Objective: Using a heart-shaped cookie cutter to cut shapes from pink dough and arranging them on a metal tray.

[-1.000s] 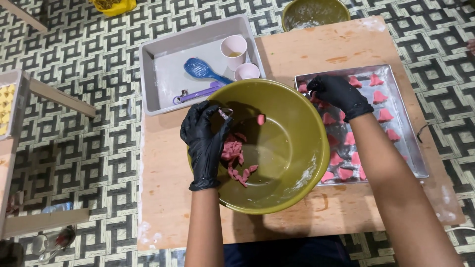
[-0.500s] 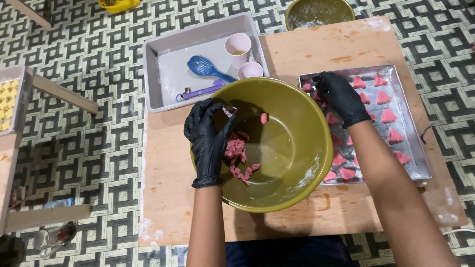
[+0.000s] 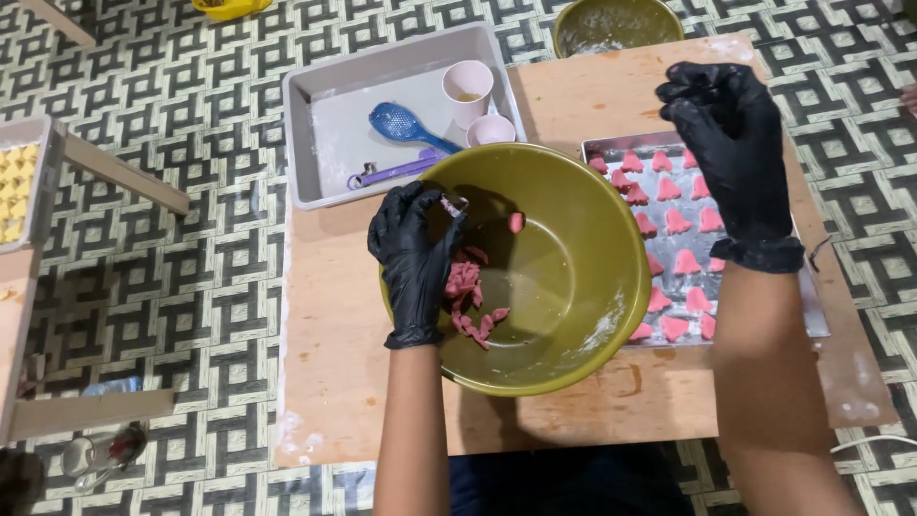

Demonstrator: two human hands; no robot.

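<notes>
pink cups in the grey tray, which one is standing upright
The taller pink cup, farther from the olive bowl, stands upright with its mouth open upward. The other pink cup sits low against the bowl's rim, beside the blue spoon.

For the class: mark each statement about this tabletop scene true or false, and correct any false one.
1. Both hands wear black gloves. True: left hand, right hand.
2. The left hand is inside the olive-green bowl. True, beside the pink dough pieces.
3. The metal tray holds yellow pieces. False: it holds pink shaped pieces.
4. The blue spoon lies in the bowl. False: it lies in the grey tub.
5. The right hand rests in the grey tub. False: it is raised above the metal tray.
</notes>
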